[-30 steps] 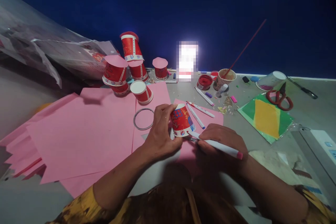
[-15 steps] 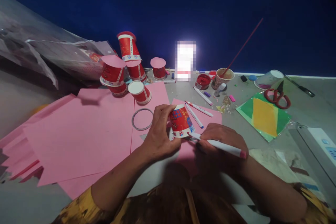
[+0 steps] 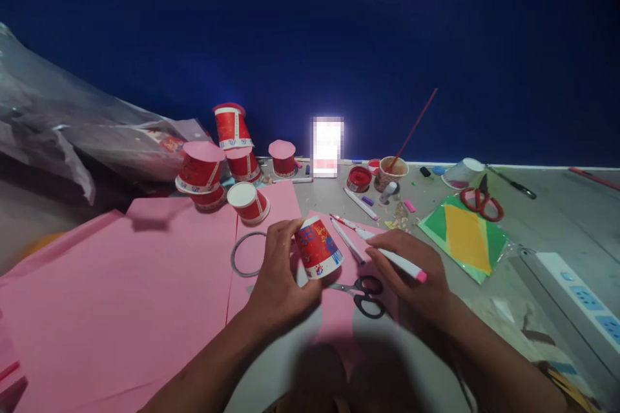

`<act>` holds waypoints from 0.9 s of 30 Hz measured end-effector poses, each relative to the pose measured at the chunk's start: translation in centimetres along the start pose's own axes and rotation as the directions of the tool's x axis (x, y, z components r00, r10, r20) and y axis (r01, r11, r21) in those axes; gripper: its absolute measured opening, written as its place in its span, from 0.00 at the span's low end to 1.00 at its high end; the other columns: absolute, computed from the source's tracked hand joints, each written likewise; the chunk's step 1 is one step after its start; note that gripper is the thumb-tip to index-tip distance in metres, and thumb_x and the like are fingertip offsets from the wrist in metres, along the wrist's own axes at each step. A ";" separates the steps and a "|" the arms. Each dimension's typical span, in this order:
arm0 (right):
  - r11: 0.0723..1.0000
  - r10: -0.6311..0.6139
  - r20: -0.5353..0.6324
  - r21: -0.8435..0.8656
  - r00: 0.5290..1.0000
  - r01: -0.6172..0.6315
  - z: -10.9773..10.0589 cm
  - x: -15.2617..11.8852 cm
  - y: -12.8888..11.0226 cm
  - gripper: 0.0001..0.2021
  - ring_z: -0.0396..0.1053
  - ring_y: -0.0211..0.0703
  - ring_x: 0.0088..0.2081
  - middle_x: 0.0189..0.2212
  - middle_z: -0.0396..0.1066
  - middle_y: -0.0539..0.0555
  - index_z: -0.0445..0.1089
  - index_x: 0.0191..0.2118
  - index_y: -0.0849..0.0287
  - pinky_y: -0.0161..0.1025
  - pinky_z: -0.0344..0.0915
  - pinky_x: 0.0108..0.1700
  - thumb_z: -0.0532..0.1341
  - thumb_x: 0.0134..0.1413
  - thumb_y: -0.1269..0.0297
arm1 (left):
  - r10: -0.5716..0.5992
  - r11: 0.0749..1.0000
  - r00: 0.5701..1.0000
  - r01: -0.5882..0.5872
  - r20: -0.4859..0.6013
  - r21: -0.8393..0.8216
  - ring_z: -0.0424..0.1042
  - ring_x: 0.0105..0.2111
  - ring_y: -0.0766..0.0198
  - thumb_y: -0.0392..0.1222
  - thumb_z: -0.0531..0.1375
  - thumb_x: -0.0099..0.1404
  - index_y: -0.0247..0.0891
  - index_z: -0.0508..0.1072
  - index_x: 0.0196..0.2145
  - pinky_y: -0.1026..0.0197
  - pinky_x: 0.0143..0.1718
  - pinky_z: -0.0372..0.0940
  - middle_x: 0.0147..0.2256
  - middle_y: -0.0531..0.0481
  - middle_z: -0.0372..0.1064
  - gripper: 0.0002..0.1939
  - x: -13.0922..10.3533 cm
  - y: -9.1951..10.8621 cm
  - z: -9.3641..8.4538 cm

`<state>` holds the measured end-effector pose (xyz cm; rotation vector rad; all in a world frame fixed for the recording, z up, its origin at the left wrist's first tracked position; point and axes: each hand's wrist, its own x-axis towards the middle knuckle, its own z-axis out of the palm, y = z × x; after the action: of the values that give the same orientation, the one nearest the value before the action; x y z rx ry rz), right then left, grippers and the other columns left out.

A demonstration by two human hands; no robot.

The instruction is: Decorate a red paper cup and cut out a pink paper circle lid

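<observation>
My left hand (image 3: 281, 268) is closed round a red paper cup (image 3: 320, 248) with blue drawings and a white band, held tilted over the pink paper. To its right, my right hand (image 3: 416, 264) grips a white marker pen (image 3: 394, 258) with a pink end, its tip apart from the cup. Black-handled scissors (image 3: 365, 297) lie below, between the hands. Two more markers, one with a red-patterned barrel (image 3: 346, 224) and one white (image 3: 347, 240), rest just behind the cup. A grey tape ring (image 3: 237, 258) lies left of my left hand, which covers part of it.
Several red cups with pink paper tops (image 3: 201, 171) stand at the back left. Large pink sheets (image 3: 145, 297) cover the left side. Behind are a red paint pot (image 3: 359, 179) and a cup with a stick (image 3: 392, 174). Red-handled scissors (image 3: 482, 200) and a power strip (image 3: 576, 290) are at right.
The marker in my right hand has moved away from the cup's lower edge, uncovering the black-handled scissors. The whole view has shifted, so the table appears lower and further left.
</observation>
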<state>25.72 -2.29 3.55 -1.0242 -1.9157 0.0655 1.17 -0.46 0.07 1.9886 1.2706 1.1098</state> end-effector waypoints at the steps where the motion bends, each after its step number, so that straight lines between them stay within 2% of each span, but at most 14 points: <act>1: 0.999 0.020 0.001 -0.032 1.000 -0.020 -0.3 0.3 0.7 0.06 0.83 0.48 0.35 0.35 0.85 0.55 0.79 0.43 0.54 0.42 0.77 0.39 0.65 0.66 0.70 | -0.013 1.000 1.000 0.012 -0.013 -0.009 0.67 0.57 0.46 0.36 0.70 0.57 0.49 0.61 0.64 0.39 0.56 0.74 0.57 0.42 0.61 0.40 0.1 0.0 0.0; 4: 0.981 0.186 0.010 -0.060 0.982 -0.185 -1.8 1.9 2.6 0.06 0.83 0.49 0.38 0.38 0.85 0.57 0.79 0.44 0.55 0.41 0.76 0.38 0.65 0.67 0.62 | -0.079 0.995 0.997 0.078 -0.017 -0.060 0.69 0.55 0.47 0.42 0.71 0.58 0.49 0.62 0.63 0.39 0.54 0.76 0.57 0.43 0.61 0.38 0.2 0.1 -0.1; 7: 0.908 0.417 0.026 0.032 0.908 -0.418 -3.6 4.7 4.0 0.10 0.76 0.42 0.25 0.28 0.82 0.53 0.78 0.42 0.57 0.36 0.69 0.27 0.65 0.67 0.56 | -0.127 0.987 0.992 0.125 -0.016 -0.106 0.71 0.54 0.47 0.49 0.72 0.60 0.49 0.63 0.62 0.40 0.53 0.77 0.57 0.42 0.61 0.37 0.3 0.4 -0.2; 10: 0.840 0.531 -0.039 0.158 0.846 -0.520 -4.5 7.1 4.9 0.12 0.73 0.40 0.24 0.25 0.79 0.51 0.76 0.38 0.57 0.35 0.66 0.25 0.68 0.64 0.52 | -0.160 0.983 0.986 0.156 -0.039 -0.094 0.73 0.54 0.47 0.53 0.72 0.60 0.47 0.65 0.61 0.40 0.53 0.77 0.56 0.42 0.63 0.36 0.3 0.8 -0.3; 16: 0.800 0.590 -0.074 0.181 0.804 -0.571 -5.0 9.1 7.3 0.17 0.67 0.38 0.22 0.24 0.78 0.52 0.77 0.36 0.58 0.35 0.61 0.24 0.70 0.59 0.47 | -0.219 0.974 0.969 0.211 -0.115 -0.080 0.75 0.54 0.47 0.53 0.71 0.61 0.49 0.67 0.61 0.41 0.57 0.76 0.58 0.44 0.66 0.33 0.2 0.9 0.1; 20: 0.785 0.609 -0.145 0.250 0.780 -0.566 -6.1 10.6 9.4 0.20 0.66 0.37 0.21 0.23 0.76 0.51 0.74 0.34 0.57 0.35 0.59 0.23 0.72 0.54 0.44 | -0.268 0.961 0.951 0.254 -0.151 -0.110 0.77 0.51 0.48 0.57 0.70 0.61 0.48 0.70 0.59 0.39 0.58 0.74 0.56 0.45 0.69 0.31 0.2 1.3 0.4; 24: 0.803 0.585 -0.061 0.179 0.809 -0.568 -6.5 11.8 10.8 0.21 0.66 0.38 0.23 0.25 0.78 0.54 0.77 0.35 0.59 0.36 0.60 0.25 0.70 0.55 0.43 | -0.326 0.942 0.932 0.307 -0.159 -0.134 0.78 0.51 0.46 0.59 0.69 0.60 0.47 0.71 0.59 0.40 0.55 0.76 0.57 0.43 0.69 0.32 0.3 1.7 0.5; 27: 0.824 0.566 -0.129 0.121 0.814 -0.553 -5.6 11.7 11.1 0.19 0.63 0.37 0.22 0.23 0.76 0.52 0.78 0.35 0.60 0.36 0.57 0.24 0.68 0.57 0.45 | -0.368 0.927 0.913 0.346 -0.175 -0.142 0.79 0.51 0.46 0.56 0.71 0.58 0.47 0.71 0.59 0.42 0.54 0.77 0.57 0.44 0.70 0.34 0.3 2.0 0.5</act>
<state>34.33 10.91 10.21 -1.4674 -1.3986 0.3825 2.66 -1.03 1.45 1.5131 1.5658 1.1830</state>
